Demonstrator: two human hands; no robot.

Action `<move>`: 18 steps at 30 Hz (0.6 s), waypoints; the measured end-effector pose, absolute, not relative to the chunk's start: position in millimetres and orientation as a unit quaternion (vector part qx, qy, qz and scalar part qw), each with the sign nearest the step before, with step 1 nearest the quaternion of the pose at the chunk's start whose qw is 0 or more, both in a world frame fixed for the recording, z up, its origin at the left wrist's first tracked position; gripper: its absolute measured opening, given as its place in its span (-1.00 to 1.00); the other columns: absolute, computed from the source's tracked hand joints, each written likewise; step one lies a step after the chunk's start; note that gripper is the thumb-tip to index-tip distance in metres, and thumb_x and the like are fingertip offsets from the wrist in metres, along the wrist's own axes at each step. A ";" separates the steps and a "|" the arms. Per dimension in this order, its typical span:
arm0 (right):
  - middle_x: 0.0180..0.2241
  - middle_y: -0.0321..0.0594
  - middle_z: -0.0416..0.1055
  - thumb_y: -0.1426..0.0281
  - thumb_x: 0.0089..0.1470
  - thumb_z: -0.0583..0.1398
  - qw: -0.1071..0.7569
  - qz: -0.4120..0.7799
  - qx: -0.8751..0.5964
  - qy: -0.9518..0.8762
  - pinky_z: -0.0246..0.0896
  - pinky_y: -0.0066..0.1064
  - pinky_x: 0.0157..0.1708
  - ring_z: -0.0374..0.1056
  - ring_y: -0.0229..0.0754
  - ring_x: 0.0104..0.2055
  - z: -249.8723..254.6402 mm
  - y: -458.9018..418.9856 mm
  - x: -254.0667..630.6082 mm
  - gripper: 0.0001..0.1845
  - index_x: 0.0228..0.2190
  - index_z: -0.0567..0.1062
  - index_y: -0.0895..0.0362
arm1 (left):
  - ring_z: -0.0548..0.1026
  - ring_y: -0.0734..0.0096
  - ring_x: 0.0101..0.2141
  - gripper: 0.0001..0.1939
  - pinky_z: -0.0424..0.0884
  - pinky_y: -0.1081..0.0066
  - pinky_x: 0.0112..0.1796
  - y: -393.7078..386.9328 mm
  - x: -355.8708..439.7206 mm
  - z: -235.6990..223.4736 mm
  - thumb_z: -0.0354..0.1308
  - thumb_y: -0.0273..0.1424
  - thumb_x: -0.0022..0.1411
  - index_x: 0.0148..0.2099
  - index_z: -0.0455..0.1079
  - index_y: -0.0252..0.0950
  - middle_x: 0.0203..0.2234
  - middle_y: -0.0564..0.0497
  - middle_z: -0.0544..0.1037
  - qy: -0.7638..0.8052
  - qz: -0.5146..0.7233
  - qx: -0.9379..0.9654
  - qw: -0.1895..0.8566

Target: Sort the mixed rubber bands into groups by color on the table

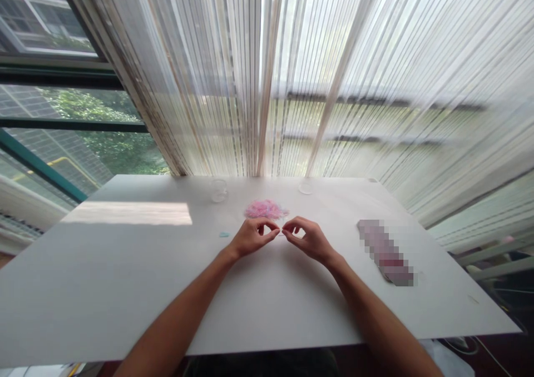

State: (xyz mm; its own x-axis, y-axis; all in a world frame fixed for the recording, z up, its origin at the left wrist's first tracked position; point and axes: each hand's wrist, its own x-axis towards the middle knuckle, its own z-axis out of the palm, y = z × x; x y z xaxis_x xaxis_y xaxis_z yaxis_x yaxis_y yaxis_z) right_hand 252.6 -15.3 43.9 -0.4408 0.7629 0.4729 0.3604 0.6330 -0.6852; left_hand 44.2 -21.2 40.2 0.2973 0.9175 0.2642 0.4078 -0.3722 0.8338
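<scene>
My left hand and my right hand meet almost fingertip to fingertip above the white table. Thumb and forefinger are pinched together on each. Whatever they pinch is too small to make out. Just beyond the hands lies a loose heap of small pink pieces, with some bluish ones mixed in. A small pale blue piece rests on the table to the left of my left hand. Beneath the fingertips a thin pinkish sliver shows on the tabletop.
Toward the back edge stand a clear round container and, farther right, a clear shallow round piece. A long pinkish object, blurred by pixels, lies at the right. Striped sheer curtains hang behind the table, beside a window at left.
</scene>
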 end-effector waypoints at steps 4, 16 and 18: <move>-0.42 -0.24 0.48 0.34 0.15 0.23 0.392 0.252 -0.345 -0.815 0.36 -0.37 -0.37 0.37 -0.24 -0.40 43.2 -15.3 253.5 -0.90 -0.35 0.53 0.11 | 0.21 0.57 -0.59 -0.76 0.21 0.53 -0.54 -20.7 43.3 39.3 0.23 -0.22 0.17 -0.31 0.57 -0.30 -0.52 0.05 0.55 0.445 0.387 0.737 0.331; -0.41 -0.26 0.49 0.35 0.12 0.23 0.330 0.285 -0.399 -0.806 0.32 -0.42 -0.41 0.36 -0.26 -0.43 51.5 -5.1 279.6 -0.89 -0.39 0.55 0.11 | 0.22 0.55 -0.59 -0.76 0.22 0.52 -0.54 -20.5 42.9 38.8 0.20 -0.23 0.20 -0.31 0.56 -0.30 -0.50 0.03 0.58 0.450 0.384 0.744 0.310; -0.42 -0.27 0.49 0.34 0.10 0.23 0.318 0.276 -0.432 -0.797 0.30 -0.41 -0.42 0.35 -0.26 -0.44 54.7 -0.6 292.1 -0.88 -0.40 0.56 0.11 | 0.22 0.54 -0.59 -0.75 0.23 0.51 -0.53 -20.2 42.8 38.4 0.19 -0.22 0.20 -0.31 0.56 -0.30 -0.50 0.03 0.58 0.454 0.383 0.745 0.304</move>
State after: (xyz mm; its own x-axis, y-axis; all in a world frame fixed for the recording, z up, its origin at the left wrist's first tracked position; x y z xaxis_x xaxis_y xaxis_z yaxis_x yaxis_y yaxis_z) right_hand 292.1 -0.6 54.7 -0.4246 0.8648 0.2680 0.5135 0.4738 -0.7154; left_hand 42.8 -20.2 38.4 0.2949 0.9089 0.2947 0.4438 -0.4034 0.8002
